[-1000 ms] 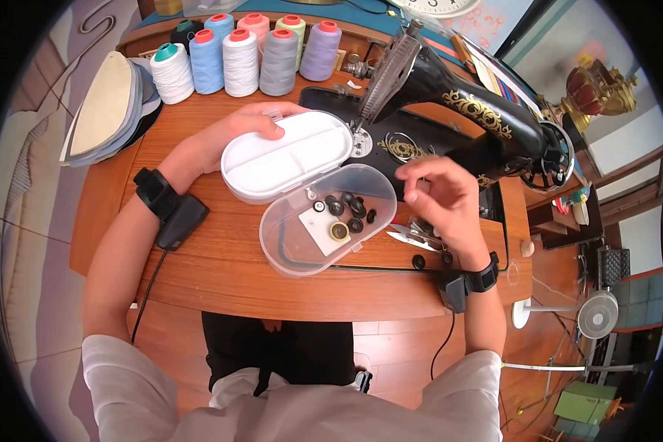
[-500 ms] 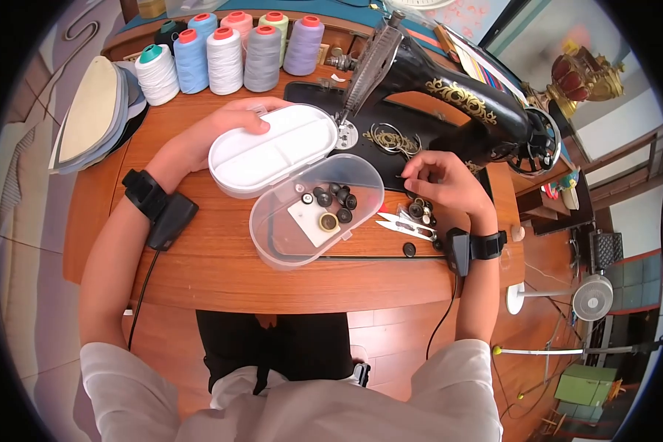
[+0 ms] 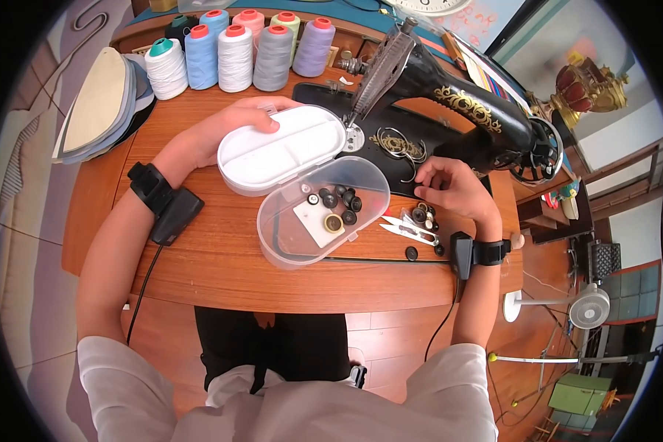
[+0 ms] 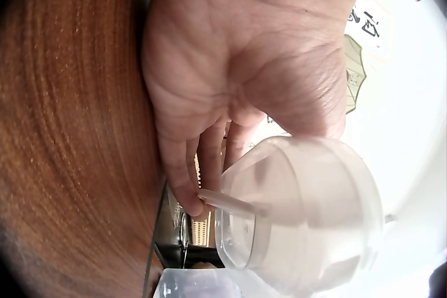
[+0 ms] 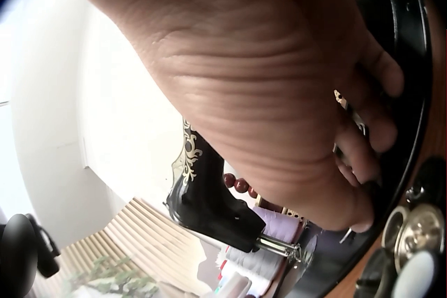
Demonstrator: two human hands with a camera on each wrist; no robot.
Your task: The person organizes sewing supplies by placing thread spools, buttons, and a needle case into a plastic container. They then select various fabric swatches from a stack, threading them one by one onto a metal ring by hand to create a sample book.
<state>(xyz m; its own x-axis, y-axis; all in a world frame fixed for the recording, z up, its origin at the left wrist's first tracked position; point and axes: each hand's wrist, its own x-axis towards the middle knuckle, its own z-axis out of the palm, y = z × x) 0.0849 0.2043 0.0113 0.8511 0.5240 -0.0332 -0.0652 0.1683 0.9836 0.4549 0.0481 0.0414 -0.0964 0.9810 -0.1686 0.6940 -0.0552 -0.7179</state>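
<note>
My left hand (image 3: 239, 125) grips the white compartment half of a hinged oval plastic box (image 3: 272, 158), thumb over its rim. In the left wrist view its translucent underside (image 4: 314, 207) shows near the palm. Joined to it, the clear half (image 3: 287, 247) lies open toward me. Inside are several black buttons (image 3: 350, 218), a white card (image 3: 313, 225) and a brass-coloured round piece (image 3: 333, 223). My right hand (image 3: 457, 190) is over the machine bed's front edge, fingers curled. Its thumb and fingertips pinch a thin silvery wire (image 5: 346, 235); metal rings (image 3: 401, 145) lie just beyond.
The black sewing machine (image 3: 468, 110) stands behind the right hand. Thread snips (image 3: 409, 229), loose buttons (image 3: 423, 215) and a single black button (image 3: 411, 253) lie below that hand. Several thread cones (image 3: 236, 59) stand at the back left, beside stacked oval pieces (image 3: 99, 110).
My right hand has lowered a little and drawn right, its fingers curling more, and a curved wire now shows at its fingertips. The left hand keeps hold of the box.
</note>
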